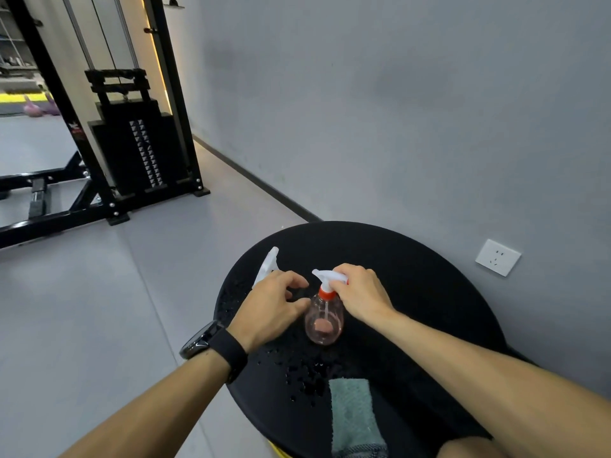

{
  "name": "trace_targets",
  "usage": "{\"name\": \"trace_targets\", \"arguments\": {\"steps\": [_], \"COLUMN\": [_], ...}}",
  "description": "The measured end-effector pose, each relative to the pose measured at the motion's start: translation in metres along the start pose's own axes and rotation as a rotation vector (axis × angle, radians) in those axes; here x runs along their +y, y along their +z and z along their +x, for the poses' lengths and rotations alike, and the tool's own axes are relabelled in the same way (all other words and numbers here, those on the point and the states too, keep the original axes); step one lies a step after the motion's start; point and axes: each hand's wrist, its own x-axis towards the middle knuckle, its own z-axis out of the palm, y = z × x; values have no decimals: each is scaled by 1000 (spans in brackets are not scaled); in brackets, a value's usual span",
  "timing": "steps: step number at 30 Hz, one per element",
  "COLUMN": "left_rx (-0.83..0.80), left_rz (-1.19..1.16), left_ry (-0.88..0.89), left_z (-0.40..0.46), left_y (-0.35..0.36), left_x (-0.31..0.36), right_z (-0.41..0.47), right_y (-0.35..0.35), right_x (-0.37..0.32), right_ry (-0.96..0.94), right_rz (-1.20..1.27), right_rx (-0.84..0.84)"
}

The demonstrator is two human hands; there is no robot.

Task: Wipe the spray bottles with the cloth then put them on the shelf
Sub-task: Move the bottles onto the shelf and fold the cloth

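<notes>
Gym corner, grey wall (396, 110) with a socket (498, 257), grey floor (99, 309), black weight machine (132, 143) at back left. Round black table (413, 276) near the wall, its top wet with droplets (307, 375) toward the near side.

Pink clear bottle (324, 320) stands upright mid-table, red collar, white trigger head pointing left. Right hand (358, 292) is closed over the back of that trigger head, fingers wrapped on it. Left hand (271, 305) sits just left of the bottle, fingers curled and spread, thumb tip touching or almost touching the bottle shoulder; not clamped on anything as far as can be seen. Black watch (211, 342) on the left wrist.

Second bottle (268, 266), white trigger head only showing, sits behind the left hand; its body is hidden.

Green cloth (353, 418) lies folded on the near table edge, well apart from both hands, partly hanging toward the camera.
</notes>
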Motion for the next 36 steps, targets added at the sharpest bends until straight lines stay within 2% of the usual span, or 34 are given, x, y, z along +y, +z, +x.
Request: {"name": "trace_targets", "arguments": {"steps": [14, 22, 36], "left_rx": [36, 36, -28], "left_rz": [66, 64, 86], "left_ry": [184, 300, 513], "left_z": [-14, -28, -58], "left_y": [-18, -17, 22], "left_x": [116, 190, 307], "right_z": [-70, -117, -219], "right_y": [-136, -203, -300], "right_x": [6, 23, 80], "right_ry": [2, -14, 102], "right_rz": [78, 39, -11], "right_rx": [186, 273, 400]}}
